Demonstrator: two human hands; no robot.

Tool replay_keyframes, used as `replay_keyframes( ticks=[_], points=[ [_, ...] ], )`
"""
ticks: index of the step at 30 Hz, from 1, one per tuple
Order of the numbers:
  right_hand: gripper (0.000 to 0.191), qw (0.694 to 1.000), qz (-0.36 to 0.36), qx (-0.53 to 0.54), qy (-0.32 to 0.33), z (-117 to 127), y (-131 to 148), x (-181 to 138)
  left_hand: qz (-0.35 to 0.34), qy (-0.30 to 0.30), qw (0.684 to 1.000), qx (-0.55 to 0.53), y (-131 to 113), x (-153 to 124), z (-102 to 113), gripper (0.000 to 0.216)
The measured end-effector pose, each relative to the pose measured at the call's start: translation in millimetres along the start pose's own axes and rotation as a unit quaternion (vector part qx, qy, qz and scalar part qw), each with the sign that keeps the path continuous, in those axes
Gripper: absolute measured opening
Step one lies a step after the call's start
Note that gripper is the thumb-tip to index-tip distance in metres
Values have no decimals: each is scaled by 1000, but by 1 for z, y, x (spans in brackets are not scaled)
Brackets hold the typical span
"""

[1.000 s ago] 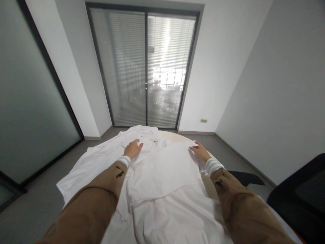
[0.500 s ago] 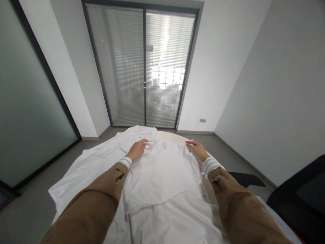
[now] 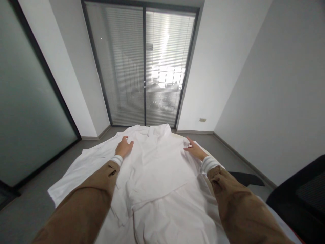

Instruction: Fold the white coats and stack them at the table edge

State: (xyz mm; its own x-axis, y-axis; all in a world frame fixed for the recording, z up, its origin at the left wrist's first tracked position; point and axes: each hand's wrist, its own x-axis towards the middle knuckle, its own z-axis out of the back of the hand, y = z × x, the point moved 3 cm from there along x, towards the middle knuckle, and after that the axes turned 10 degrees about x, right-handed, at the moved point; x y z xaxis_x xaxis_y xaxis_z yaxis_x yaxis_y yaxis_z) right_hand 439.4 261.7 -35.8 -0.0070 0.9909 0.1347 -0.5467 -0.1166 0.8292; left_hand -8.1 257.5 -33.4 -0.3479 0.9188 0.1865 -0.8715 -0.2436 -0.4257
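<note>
Garment, collar toward blinds, long axis near-to-far

Watching from far away, I can't read any words, names, numbers or signs here.
</note>
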Motion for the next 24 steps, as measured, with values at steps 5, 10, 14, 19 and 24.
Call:
replay_keyframes(
  ticks=[5,10,14,19,24],
  points=[
    [42,999,7,-50,17,-5,-13,2,-60,7,998,17,2,0,1,27],
    [53,995,22,-84,-53,7,-7,4,-108,-21,994,18,-1,-4,6,30],
    [59,994,29,-94,-41,11,-2,-4,-120,-69,990,34,-12,-22,14,35],
    [44,993,-25,-115,-31,20,-8,-25,-189,127,968,104,-37,-67,14,35],
    [11,984,-116,-125,47,40,-19,-53,-231,241,932,143,-42,-117,5,45]
  ],
)
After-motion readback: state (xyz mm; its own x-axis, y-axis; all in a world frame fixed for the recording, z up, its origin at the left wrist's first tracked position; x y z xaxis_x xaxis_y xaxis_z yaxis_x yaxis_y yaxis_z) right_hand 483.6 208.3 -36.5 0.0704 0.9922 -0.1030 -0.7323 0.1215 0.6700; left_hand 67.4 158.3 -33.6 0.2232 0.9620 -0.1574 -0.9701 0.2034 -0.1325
